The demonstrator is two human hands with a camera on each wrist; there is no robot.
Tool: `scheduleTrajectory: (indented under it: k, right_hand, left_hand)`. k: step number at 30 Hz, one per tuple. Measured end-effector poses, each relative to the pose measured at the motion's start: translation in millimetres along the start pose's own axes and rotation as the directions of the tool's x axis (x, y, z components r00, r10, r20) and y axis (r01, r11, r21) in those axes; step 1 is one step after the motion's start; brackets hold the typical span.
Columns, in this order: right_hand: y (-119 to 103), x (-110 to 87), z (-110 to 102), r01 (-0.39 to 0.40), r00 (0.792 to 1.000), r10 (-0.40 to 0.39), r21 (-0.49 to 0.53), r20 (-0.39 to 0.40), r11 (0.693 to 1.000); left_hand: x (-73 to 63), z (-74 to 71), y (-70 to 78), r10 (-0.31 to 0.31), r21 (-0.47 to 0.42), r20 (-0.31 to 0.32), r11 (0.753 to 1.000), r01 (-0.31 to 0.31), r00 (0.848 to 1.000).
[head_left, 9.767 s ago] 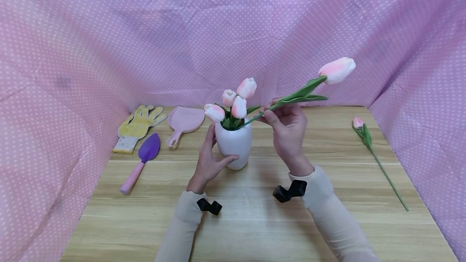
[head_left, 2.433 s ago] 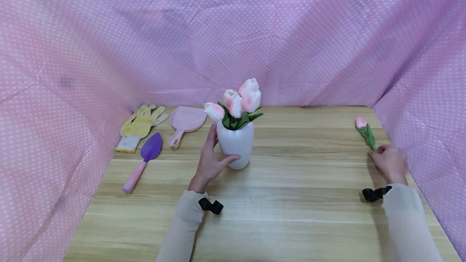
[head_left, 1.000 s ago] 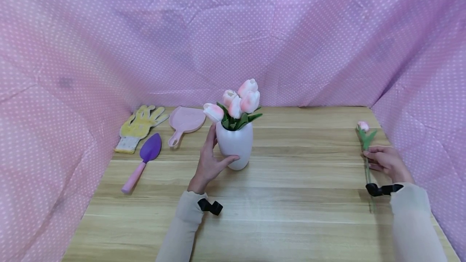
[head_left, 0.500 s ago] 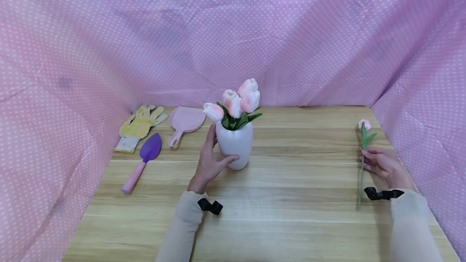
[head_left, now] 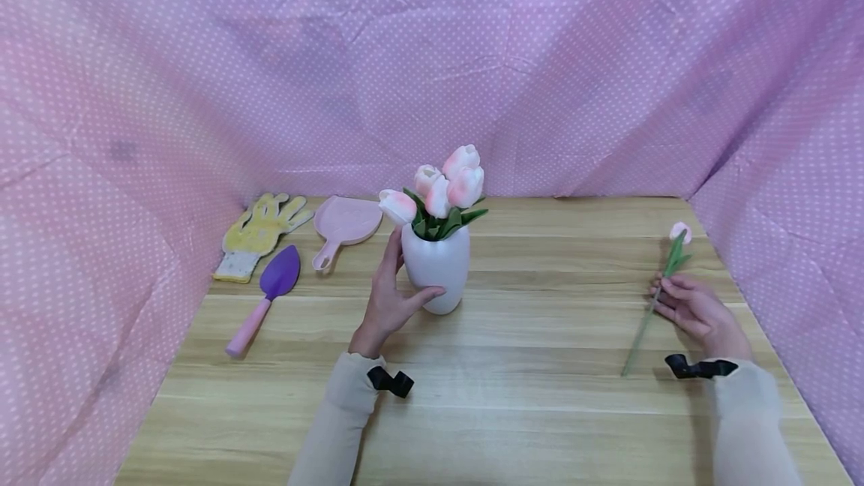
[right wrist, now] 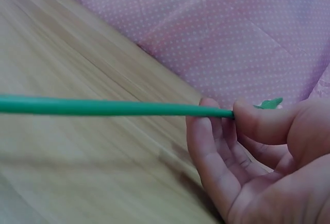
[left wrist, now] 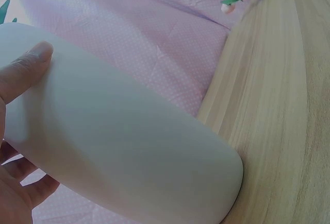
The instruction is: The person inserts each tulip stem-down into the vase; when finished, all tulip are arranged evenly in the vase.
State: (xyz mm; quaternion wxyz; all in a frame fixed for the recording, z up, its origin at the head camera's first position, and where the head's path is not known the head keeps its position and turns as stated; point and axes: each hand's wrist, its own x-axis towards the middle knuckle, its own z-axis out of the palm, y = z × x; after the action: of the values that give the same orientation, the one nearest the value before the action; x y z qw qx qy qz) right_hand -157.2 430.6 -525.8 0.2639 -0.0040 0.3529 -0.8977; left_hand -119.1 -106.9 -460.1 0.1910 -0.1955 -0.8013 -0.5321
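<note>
A white vase point(head_left: 439, 268) stands upright at the middle of the table, holding several pink-and-white tulips point(head_left: 437, 196) with green leaves. My left hand point(head_left: 389, 302) grips the vase from its left side, thumb across the front; in the left wrist view the thumb and fingers lie around the white vase wall point(left wrist: 124, 131). At the table's right, my right hand point(head_left: 702, 313) pinches a single tulip point(head_left: 675, 261) by its stem between thumb and fingers. The flower points up and right, and the stem's lower end slants down left. The right wrist view shows the green stem point(right wrist: 113, 106) in that pinch.
On the table's left lie a yellow-and-white glove point(head_left: 259, 235), a purple trowel point(head_left: 280, 272) with a pink handle, and a pink dustpan point(head_left: 346, 223). Polka-dot pink cloth point(head_left: 432, 66) hangs behind and along both sides of the wooden table point(head_left: 540, 381).
Earlier, my right hand put one tulip into the vase, then picked the last loose tulip off the table. Its stem has since swung to slant down left. My left hand stays on the vase.
</note>
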Motion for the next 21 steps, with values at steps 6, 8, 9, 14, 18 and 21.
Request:
scheduleTrajectory:
  k: [6,8,9,14,18,21]
  right_hand:
    - [9,4.3,5,0.001,1.0,-0.003,0.091,0.026,0.996]
    - [13,5.1,8,0.013,1.0,-0.015,0.126,0.017,0.992]
    - [15,5.5,9,0.024,1.0,-0.025,0.149,0.007,0.989]
    - [24,7.9,17,0.11,0.993,-0.097,0.243,-0.063,0.964]
    - [31,11.1,25,0.188,0.982,-0.179,0.262,-0.059,0.947]
    - [35,14.1,34,0.24,0.971,-0.236,0.252,-0.048,0.937]
  left_hand:
    - [0.3,-0.2,-0.4,0.012,0.0,-0.002,1.0,-0.012,1.0]
    - [0.2,-0.1,-0.6,0.012,0.001,-0.002,1.0,-0.012,1.0]
    - [0.1,0.0,-0.6,0.012,0.001,-0.003,1.0,-0.012,1.0]
    - [0.0,0.0,-0.4,0.009,-0.006,-0.004,1.0,-0.009,1.0]
    - [-0.1,0.2,-0.2,0.003,-0.007,0.001,1.0,-0.003,1.0]
    - [-0.1,0.2,0.4,-0.003,-0.009,-0.001,1.0,0.003,1.0]
